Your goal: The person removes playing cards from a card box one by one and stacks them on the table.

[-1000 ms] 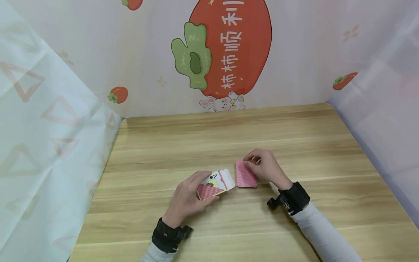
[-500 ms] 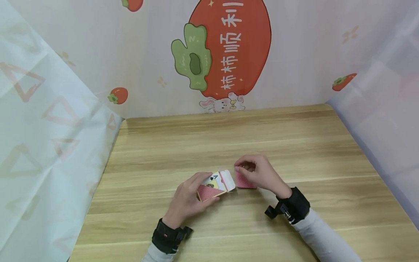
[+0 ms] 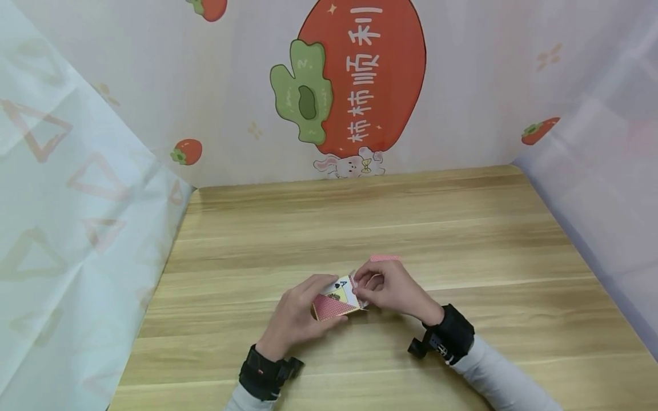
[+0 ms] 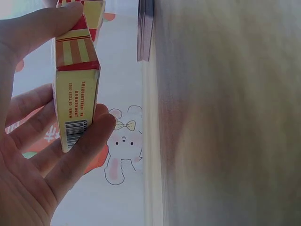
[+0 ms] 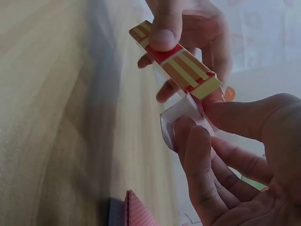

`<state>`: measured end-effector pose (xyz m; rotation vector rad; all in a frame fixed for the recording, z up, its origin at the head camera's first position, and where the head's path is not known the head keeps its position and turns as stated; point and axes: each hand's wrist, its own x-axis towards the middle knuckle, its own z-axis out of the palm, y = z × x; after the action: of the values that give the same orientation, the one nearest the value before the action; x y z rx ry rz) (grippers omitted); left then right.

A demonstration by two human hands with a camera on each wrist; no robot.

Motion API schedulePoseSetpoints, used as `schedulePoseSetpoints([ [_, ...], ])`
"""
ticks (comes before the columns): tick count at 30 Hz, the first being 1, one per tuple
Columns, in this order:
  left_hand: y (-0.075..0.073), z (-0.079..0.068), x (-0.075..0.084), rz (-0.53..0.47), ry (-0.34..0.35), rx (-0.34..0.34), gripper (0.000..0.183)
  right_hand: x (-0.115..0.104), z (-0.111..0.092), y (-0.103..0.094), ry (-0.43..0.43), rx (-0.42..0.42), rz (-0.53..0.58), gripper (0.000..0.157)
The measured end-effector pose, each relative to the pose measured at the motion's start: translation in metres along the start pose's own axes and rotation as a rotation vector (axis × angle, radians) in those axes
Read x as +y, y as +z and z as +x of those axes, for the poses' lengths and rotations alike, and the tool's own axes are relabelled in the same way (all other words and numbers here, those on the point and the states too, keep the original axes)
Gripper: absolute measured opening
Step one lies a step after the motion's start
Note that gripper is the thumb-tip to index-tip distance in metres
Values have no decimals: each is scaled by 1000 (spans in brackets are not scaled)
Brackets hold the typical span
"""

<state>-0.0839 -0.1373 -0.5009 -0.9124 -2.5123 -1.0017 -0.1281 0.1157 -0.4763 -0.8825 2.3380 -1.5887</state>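
My left hand [image 3: 295, 311] grips a playing card box [image 3: 331, 307] by its long edges, tilted over the table. It is red-patterned, with an ace of spades showing on its face. The left wrist view has the box's yellow end [image 4: 77, 101], with barcode and small print, between thumb and fingers. My right hand [image 3: 398, 292] is at the box's open end, pinching the white flap [image 5: 175, 115] between thumb and fingertips. Behind the right hand lies a deck of red-backed cards [image 3: 385, 258], mostly hidden by it; its corner shows in the right wrist view.
Both hands work over a wood-grain table [image 3: 257, 228]. A white backdrop [image 3: 462, 85] with a printed red fruit and a bunny stands along the far edge. Pale sheets [image 3: 77, 228] hang at the left and right sides.
My right hand has left the deck of cards, moving left and nearer to me, and now pinches the box's flap. The left hand keeps its grip, with the box slightly lower in the view.
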Motion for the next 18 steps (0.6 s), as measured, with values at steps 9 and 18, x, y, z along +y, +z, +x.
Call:
schedulePoseSetpoints([
  [9,0,0,2,8,16,-4,76,0,-3,6,50,-19,5,18],
  [18,1,0,2,29,6,12,74,-2,-2,-2,81,-34,9,14],
])
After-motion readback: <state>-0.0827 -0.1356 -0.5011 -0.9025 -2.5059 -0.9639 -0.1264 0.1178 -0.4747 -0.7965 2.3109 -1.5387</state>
